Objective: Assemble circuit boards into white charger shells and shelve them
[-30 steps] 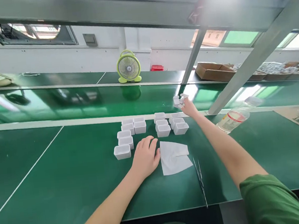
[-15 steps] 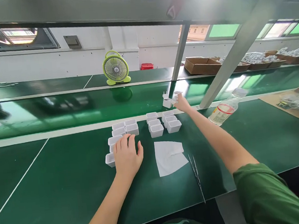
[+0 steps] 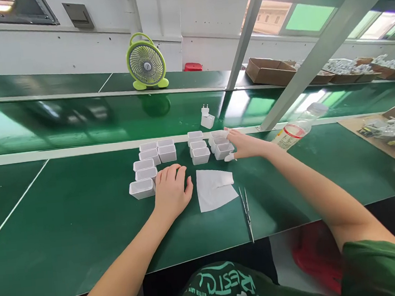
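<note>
My right hand (image 3: pixel 245 144), with white covers on thumb and index fingertip, spans the right-hand row of small white plastic cases (image 3: pixel 223 150). Its thumb is by the front case and its index finger by the back one. Beside that stands another row of white cases (image 3: pixel 201 155). My left hand (image 3: pixel 173 190) rests on the green table, fingers loosely spread and holding nothing visible, against the left group of white cases (image 3: pixel 142 189). A white plug charger (image 3: pixel 207 117) with two pins up sits on the green belt (image 3: pixel 187 109).
A white cloth or paper sheet (image 3: pixel 212 195) and metal tweezers (image 3: pixel 247 215) lie in front of the cases. To the right are a clear bottle (image 3: pixel 297 129) and a tray of small parts (image 3: pixel 378 137). A slanted metal post (image 3: pixel 315 67) stands behind; a green fan (image 3: pixel 147 64) is farther back.
My right hand has drawn back from beside the charger on the belt to the right-hand row of cases. The charger sits farther left. My left hand stays by its cases; the view has tilted down.
</note>
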`<state>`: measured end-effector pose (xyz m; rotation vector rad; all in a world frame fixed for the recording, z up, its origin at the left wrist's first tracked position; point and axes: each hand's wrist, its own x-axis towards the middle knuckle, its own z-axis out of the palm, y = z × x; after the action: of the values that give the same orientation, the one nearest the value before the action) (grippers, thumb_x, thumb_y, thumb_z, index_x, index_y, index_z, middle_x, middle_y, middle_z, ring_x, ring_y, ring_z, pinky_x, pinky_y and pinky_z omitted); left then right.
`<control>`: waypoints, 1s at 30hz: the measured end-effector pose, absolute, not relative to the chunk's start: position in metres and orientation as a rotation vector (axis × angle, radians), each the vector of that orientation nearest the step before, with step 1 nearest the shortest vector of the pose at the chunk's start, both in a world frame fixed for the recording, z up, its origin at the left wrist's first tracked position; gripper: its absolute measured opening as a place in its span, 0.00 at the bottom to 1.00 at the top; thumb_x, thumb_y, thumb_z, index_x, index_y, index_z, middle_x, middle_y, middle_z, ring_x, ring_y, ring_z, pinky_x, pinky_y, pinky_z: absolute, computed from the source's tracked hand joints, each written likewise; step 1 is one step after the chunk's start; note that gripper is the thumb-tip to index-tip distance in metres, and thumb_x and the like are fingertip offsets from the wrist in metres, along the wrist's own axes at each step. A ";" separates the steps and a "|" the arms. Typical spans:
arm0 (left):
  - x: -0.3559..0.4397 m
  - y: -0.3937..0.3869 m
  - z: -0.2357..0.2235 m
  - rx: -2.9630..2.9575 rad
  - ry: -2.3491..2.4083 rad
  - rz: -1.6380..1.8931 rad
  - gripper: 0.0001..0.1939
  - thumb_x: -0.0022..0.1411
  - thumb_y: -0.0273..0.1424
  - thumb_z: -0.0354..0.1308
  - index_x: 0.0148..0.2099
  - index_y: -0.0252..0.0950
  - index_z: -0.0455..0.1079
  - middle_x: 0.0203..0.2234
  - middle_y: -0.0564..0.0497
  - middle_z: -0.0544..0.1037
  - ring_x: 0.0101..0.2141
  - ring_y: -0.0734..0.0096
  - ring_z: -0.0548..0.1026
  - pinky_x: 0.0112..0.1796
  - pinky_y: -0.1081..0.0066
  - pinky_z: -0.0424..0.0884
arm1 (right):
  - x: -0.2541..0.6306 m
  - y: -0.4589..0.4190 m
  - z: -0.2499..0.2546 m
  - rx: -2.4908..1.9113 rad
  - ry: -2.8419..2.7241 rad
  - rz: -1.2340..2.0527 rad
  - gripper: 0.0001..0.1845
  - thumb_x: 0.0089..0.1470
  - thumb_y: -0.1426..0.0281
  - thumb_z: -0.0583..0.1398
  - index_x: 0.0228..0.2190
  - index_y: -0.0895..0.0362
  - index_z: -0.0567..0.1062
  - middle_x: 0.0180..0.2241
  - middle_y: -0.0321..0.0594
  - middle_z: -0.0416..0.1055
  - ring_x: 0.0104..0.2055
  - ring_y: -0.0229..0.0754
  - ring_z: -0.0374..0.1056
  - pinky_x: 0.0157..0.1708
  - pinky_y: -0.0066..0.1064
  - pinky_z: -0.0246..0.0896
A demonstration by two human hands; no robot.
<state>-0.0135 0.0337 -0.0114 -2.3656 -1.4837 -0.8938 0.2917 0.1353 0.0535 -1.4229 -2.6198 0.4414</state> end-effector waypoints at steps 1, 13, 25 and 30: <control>-0.014 0.034 -0.011 -2.367 -1.479 -0.895 0.14 0.66 0.30 0.53 0.51 0.35 0.72 0.45 0.41 0.79 0.47 0.53 0.76 0.47 0.55 0.70 | 0.287 0.141 0.053 -1.432 -2.634 0.444 0.20 0.43 0.72 0.65 0.42 0.56 0.70 0.48 0.50 0.68 0.66 0.63 0.53 0.61 0.54 0.56; -0.031 0.043 0.005 -2.152 -1.666 -0.900 0.17 0.67 0.35 0.52 0.54 0.33 0.70 0.48 0.37 0.75 0.49 0.46 0.73 0.49 0.51 0.65 | 0.284 0.157 0.076 -1.605 -2.610 0.366 0.22 0.38 0.76 0.63 0.36 0.54 0.63 0.40 0.45 0.63 0.46 0.54 0.61 0.43 0.43 0.61; -0.050 0.051 0.027 -2.039 -2.056 -1.048 0.17 0.68 0.37 0.48 0.54 0.37 0.70 0.52 0.38 0.73 0.53 0.44 0.71 0.51 0.49 0.66 | 0.294 0.147 0.083 -1.737 -2.597 0.379 0.20 0.40 0.74 0.62 0.34 0.53 0.58 0.37 0.40 0.64 0.36 0.45 0.62 0.32 0.35 0.56; -0.071 0.062 0.033 -1.933 -2.202 -1.087 0.17 0.69 0.36 0.46 0.55 0.38 0.69 0.55 0.39 0.72 0.57 0.45 0.69 0.56 0.47 0.65 | 0.265 0.146 0.066 -1.633 -2.666 0.367 0.19 0.39 0.76 0.61 0.32 0.53 0.59 0.35 0.40 0.64 0.36 0.47 0.63 0.33 0.37 0.60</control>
<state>-0.0709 0.0617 0.0329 -1.9328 -2.2019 -1.0873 0.2647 0.1459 0.0659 -1.6335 -2.6665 0.3668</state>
